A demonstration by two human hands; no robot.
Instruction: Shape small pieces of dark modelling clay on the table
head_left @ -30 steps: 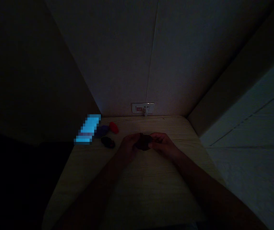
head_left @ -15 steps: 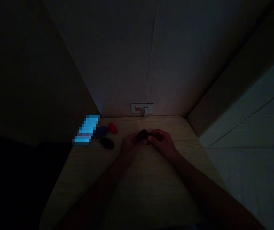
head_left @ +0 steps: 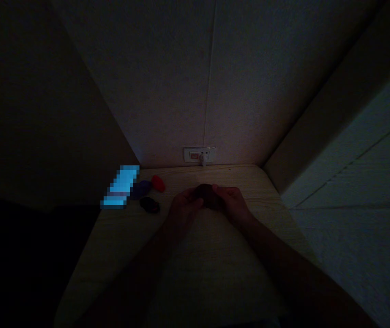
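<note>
The left hand (head_left: 181, 209) and right hand (head_left: 237, 207) hold a dark piece (head_left: 209, 195) between them, just over or on the tabletop (head_left: 208, 269); the gloom hides whether it touches the wood. The left fingers pinch its left side, with the thumb on the near edge, and the right fingers close on its right side. The handling looks to be in progress, since both hands are on the piece and neither has let go. Its surface is too dark to show what is finished on it, and how much is left cannot be told.

Off to the left lie three smaller pieces, out of the hands: a red piece (head_left: 158, 183), a purple piece (head_left: 142, 188) just beside it, and a black piece (head_left: 149, 205) nearer the person. A bright blue slab (head_left: 121, 186), blurred into blocks, lies by the purple one at the left edge.

The tabletop is pale, with wood grain and a rounded far corner on the right. Its back edge meets a wall (head_left: 160, 100) with a thin vertical seam. Low on that wall sits a socket plate (head_left: 187, 155) with a reddish switch and a plug (head_left: 202, 159) in it. The room is very dim, and the far left falls into black.
</note>
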